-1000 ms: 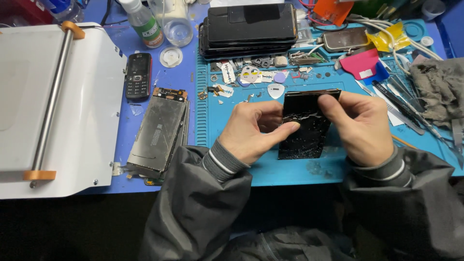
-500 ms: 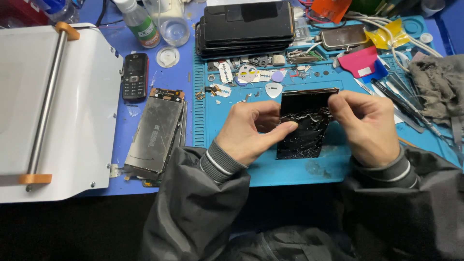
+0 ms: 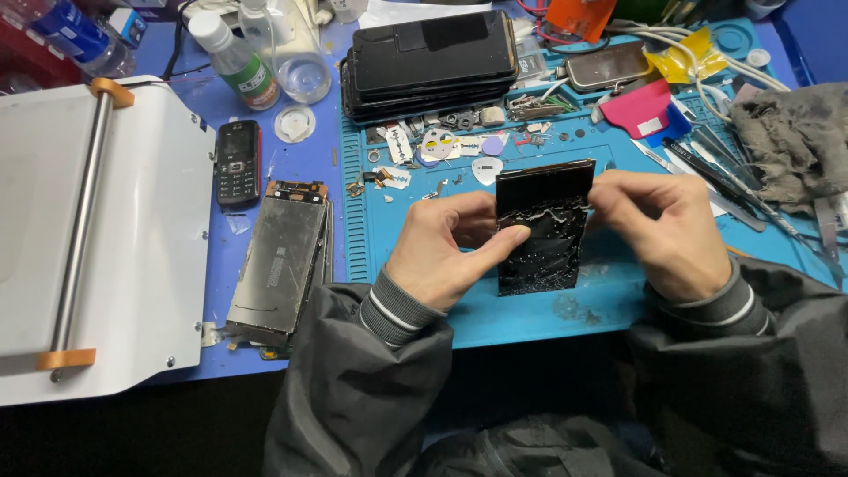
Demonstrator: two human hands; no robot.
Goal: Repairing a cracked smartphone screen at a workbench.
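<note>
Black cracked phone screen panel (image 3: 541,228), glossy, held upright-lengthwise, above blue mat, top edge lifted

Two bare hands, left hand (image 3: 446,247) and right hand (image 3: 667,231), no gloves, rings or watch showing. Sleeves of a dark grey jacket (image 3: 353,389) in a matte, slightly creased fabric, loose and bulky along both forearms and bunched into folds near the lower edge of the view. At each wrist a ribbed knit cuff (image 3: 393,311) in dark grey, crossed by thin pale stripes, snug against the wrist and peeking out from under the looser jacket sleeve; same striped cuff at the right wrist (image 3: 720,305).
</note>
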